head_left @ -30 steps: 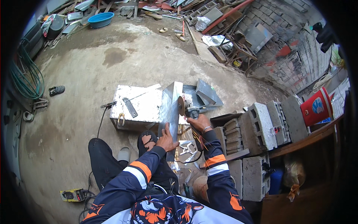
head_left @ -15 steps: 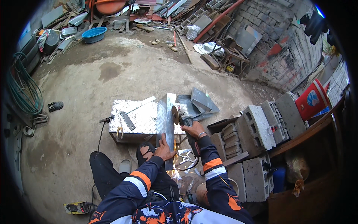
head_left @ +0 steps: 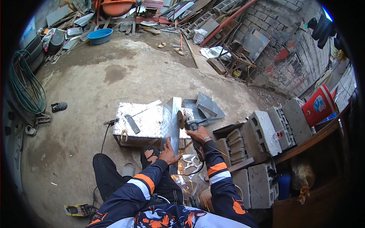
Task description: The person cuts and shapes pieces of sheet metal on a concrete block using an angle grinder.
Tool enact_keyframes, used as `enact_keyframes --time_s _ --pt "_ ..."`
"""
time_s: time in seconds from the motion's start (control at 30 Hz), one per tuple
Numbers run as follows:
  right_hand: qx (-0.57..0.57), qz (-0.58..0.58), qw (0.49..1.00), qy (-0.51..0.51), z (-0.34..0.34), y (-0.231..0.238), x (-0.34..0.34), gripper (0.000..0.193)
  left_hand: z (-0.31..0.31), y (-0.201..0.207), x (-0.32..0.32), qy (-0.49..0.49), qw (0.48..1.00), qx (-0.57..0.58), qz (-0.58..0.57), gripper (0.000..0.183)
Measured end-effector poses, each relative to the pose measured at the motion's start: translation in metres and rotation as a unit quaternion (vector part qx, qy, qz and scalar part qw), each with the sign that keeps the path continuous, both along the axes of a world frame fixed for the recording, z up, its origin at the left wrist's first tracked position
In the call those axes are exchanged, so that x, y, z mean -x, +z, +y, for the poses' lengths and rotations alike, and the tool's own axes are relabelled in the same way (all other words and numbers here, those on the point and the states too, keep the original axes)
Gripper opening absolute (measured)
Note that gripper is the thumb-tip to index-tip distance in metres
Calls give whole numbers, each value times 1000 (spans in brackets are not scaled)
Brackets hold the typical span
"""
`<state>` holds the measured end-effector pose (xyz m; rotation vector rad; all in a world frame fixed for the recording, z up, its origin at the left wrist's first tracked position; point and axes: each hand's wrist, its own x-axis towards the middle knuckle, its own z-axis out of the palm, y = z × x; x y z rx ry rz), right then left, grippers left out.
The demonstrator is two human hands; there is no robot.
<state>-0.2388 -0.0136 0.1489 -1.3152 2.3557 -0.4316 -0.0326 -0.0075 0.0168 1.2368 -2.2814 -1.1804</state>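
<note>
My right hand (head_left: pixel 199 134) is wrapped round the body of an angle grinder (head_left: pixel 192 124). Its round disc (head_left: pixel 181 119) is at the right edge of a long grey sheet-metal piece (head_left: pixel 172 121), and sparks (head_left: pixel 181 165) fly off below. My left hand (head_left: pixel 169 154) holds the near part of that metal piece, index finger stretched forward along it and thumb toward its right edge. The piece lies across a bench (head_left: pixel 146 122) topped with shiny patterned metal. A short flat metal bar (head_left: pixel 132 124) and pliers (head_left: pixel 124 135) rest on the bench to the left.
A clamp on a cable (head_left: pixel 111 122) sits at the bench's left edge. Bent metal sheets (head_left: pixel 207 106) lie beyond the grinder. Concrete blocks (head_left: pixel 265 131) and a red cooler (head_left: pixel 318 105) stand at right. On the floor are a sandal (head_left: pixel 59 107) and a yellow-and-black machine (head_left: pixel 78 209).
The view has shifted slightly, so the scene sits a little lower and farther right. Both hands keep their places on grinder and metal; the spark pattern differs, with a few sparks scattered farther out.
</note>
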Motion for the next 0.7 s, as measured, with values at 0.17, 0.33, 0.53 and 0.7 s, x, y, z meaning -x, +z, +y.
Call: enact_keyframes --time_s 0.17,0.33,0.53,0.7 --pt "1 4 1000 7 -2 3 -1 71 -1 -4 0 -5 1000 -3 0 127" --pt "12 -11 999 30 -5 20 -9 70 -1 -8 0 5 1000 14 -19 127" --pt "10 13 1000 10 -2 19 -8 71 0 -1 0 -3 1000 -3 -20 126" --pt "-15 13 1000 -6 -2 9 -7 72 -1 0 -2 3 1000 -6 -3 124"
